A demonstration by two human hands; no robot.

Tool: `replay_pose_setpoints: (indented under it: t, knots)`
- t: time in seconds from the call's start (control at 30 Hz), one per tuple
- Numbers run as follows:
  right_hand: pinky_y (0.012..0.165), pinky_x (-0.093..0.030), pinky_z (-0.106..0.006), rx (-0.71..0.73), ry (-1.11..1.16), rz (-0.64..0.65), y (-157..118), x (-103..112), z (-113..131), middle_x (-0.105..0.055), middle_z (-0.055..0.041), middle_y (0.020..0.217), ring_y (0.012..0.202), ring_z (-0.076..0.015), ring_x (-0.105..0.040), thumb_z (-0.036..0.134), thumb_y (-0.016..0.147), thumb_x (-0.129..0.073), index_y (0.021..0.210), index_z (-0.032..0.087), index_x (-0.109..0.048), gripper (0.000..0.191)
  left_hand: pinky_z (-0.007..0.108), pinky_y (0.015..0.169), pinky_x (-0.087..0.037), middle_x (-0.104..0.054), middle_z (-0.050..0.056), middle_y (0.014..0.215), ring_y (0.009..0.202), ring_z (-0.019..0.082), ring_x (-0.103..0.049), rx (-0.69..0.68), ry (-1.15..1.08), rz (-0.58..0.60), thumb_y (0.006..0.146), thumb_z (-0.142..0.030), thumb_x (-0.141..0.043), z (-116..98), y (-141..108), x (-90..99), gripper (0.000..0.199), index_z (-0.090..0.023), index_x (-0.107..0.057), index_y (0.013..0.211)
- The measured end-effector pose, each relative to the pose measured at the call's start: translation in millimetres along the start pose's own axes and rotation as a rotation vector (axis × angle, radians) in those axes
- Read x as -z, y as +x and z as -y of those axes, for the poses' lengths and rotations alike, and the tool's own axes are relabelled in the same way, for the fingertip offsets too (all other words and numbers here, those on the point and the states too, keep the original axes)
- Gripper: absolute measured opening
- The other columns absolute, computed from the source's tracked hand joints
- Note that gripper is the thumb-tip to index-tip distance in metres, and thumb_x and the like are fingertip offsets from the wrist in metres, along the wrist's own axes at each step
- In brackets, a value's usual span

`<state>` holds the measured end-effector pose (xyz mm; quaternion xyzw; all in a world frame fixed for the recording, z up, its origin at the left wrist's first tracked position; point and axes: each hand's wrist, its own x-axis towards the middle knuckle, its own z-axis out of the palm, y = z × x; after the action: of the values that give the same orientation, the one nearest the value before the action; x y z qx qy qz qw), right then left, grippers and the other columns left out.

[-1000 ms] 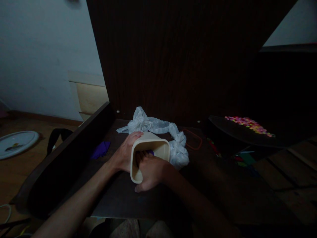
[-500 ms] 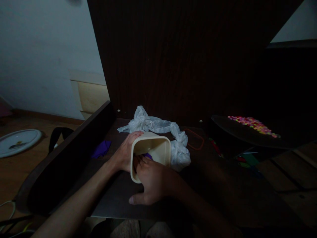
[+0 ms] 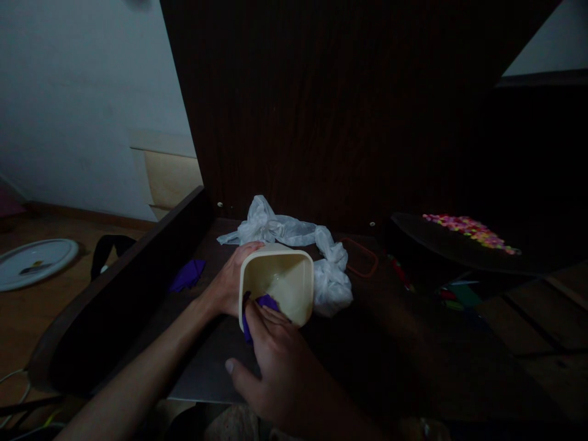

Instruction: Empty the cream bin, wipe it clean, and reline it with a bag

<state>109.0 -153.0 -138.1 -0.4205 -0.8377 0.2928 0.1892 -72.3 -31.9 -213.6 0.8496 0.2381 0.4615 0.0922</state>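
A cream plastic container (image 3: 301,288) is tipped on its side with its mouth toward me. My left hand (image 3: 232,278) grips it from the left; the fingertips are hidden behind it. At the lower left of the mouth, my right hand (image 3: 275,358) presses a purple cloth (image 3: 267,301) against the inner wall, fingers inside and thumb held out. Part of the cloth hangs over the rim. Another purple cloth (image 3: 187,275) lies folded on the dark wooden surface (image 3: 206,367) left of my left hand.
Knotted white plastic bags (image 3: 331,285) lie behind and right of the container. Beside them rests an orange-red ring-like frame (image 3: 361,257). Small pink and yellow pieces (image 3: 471,231) cover a dark ledge at right. A raised wooden side (image 3: 128,294) borders the left; a white round lid-like object (image 3: 39,260) is on the floor.
My right hand has drawn back toward me, from deeper in the container to its lower left rim, bringing more purple cloth into view. The container has shifted slightly left.
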Motion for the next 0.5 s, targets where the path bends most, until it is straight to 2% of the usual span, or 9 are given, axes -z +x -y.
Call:
replay_pose_setpoints:
  t: [0.17, 0.33, 0.43, 0.5]
  knots:
    - [0.119, -0.037, -0.046, -0.128, 0.195, -0.094, 0.4, -4.5, 6.8, -0.060, -0.0206, 0.142, 0.135, -0.0335, -0.054, 0.035, 0.085, -0.065, 0.150, 0.004, -0.046, 0.075, 0.062, 0.114, -0.041, -0.048, 0.021, 0.145, 0.138, 0.044, -0.047, 0.020, 0.005, 0.014, 0.061, -0.057, -0.087, -1.1, -1.0, -0.3, 0.115, -0.023, -0.027, 0.153]
    - [0.119, -0.037, -0.047, -0.207, 0.474, -0.112, 4.1, -2.2, 14.8, -0.043, -0.0183, 0.158, 0.146, -0.0320, -0.041, 0.036, 0.084, -0.069, 0.160, 0.007, -0.026, 0.092, 0.061, 0.117, -0.039, -0.048, 0.020, 0.147, 0.139, 0.042, -0.048, 0.061, -0.002, 0.006, 0.067, -0.052, -0.084, -4.3, -0.2, -1.3, 0.102, -0.023, -0.033, 0.151]
    - [0.120, -0.035, -0.049, -0.192, 0.663, -0.165, 11.0, -6.5, 16.2, -0.038, -0.0166, 0.161, 0.149, -0.0307, -0.037, 0.034, 0.082, -0.071, 0.161, 0.011, -0.022, 0.096, 0.060, 0.118, -0.037, -0.050, 0.019, 0.145, 0.138, 0.041, -0.049, 0.139, -0.018, -0.008, 0.066, -0.055, -0.084, -6.6, -0.7, -1.1, 0.101, -0.023, -0.035, 0.149]
    - [0.118, -0.037, -0.048, -0.136, 0.799, -0.272, 19.4, -11.4, 16.6, -0.043, -0.0130, 0.159, 0.148, -0.0288, -0.040, 0.031, 0.082, -0.071, 0.160, 0.016, -0.025, 0.093, 0.060, 0.120, -0.036, -0.049, 0.019, 0.147, 0.139, 0.042, -0.047, 0.168, -0.040, 0.008, 0.066, -0.058, -0.083, -8.2, -1.7, -1.1, 0.102, -0.021, -0.035, 0.148]
